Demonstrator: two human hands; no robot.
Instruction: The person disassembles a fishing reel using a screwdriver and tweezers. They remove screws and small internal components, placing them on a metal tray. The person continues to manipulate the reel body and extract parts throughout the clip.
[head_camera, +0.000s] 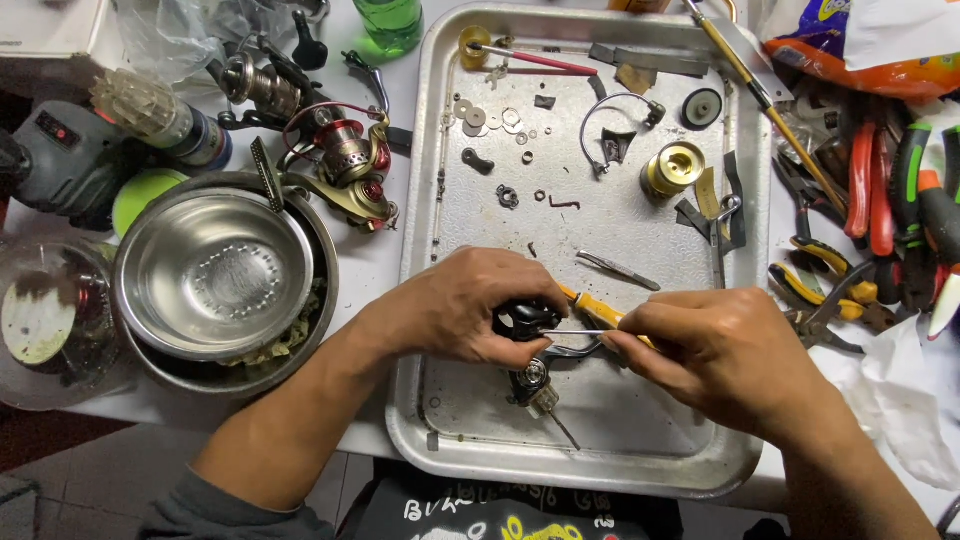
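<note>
My left hand (455, 305) grips a black fishing-reel body (527, 325) over the near part of a metal tray (440, 150). My right hand (715, 350) pinches a thin metal rod (572, 333) whose tip points into the reel body. A yellow-handled screwdriver (592, 303) lies on the tray just behind both hands. Tweezers (617, 268) rest a little farther back. A gold spool (672, 168), a wire bail arm (612, 125), and several washers and small screws (490, 120) lie scattered on the far half of the tray.
Stacked steel bowls (222, 275) stand left of the tray, with a red-and-gold spinning reel (350, 165) behind them. Pliers and cutters (880, 200) are piled at the right. A white cloth (890, 400) lies at the near right. A green bottle (390, 22) stands at the back.
</note>
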